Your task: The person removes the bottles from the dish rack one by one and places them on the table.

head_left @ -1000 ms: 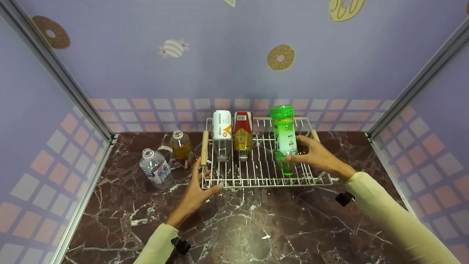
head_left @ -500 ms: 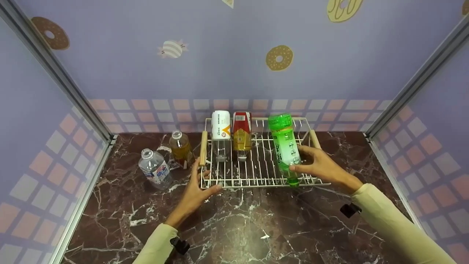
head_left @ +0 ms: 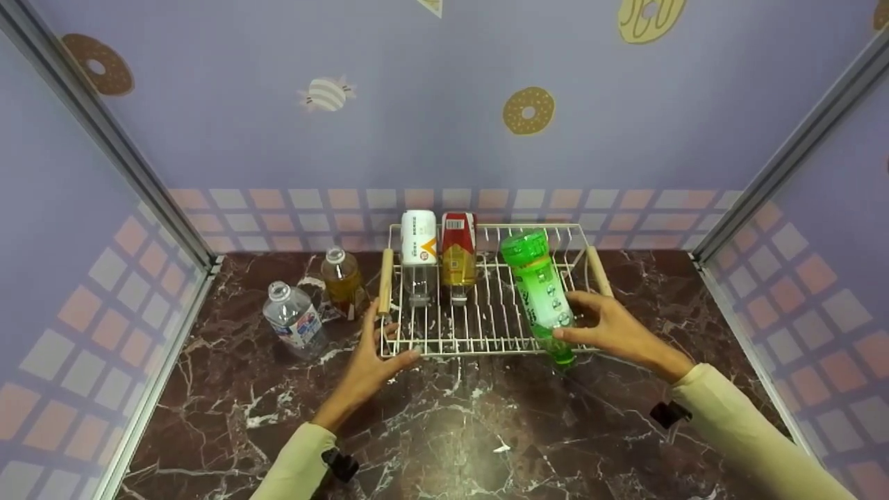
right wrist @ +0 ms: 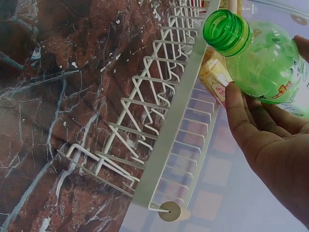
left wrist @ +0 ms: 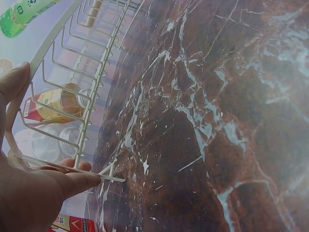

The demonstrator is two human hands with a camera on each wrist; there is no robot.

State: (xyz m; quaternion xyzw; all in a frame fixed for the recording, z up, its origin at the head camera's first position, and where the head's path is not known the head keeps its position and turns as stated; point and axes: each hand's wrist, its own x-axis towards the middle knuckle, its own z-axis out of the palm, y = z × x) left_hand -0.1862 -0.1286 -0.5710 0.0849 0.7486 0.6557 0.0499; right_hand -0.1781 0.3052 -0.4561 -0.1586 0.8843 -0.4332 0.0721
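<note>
My right hand grips a green plastic bottle near its lower end in the head view. The bottle is tilted, its base up and away, and its uncapped neck points down toward me, past the rack's front rim. Below it stands a white wire dish rack with wooden handles. My left hand holds the rack's front left corner, thumb along the front rim and fingers at the side wires. In the rack, a white-labelled clear bottle and a red-and-yellow bottle lean neck down, side by side.
Left of the rack, a clear bottle and a bottle with amber liquid stand upright, uncapped, on the dark marble surface. A patterned wall rises close behind the rack, with side walls left and right.
My right hand has moved toward me and slightly right with the green bottle, whose base has dropped and whose neck now reaches past the front rim. My left hand stays on the rack.
</note>
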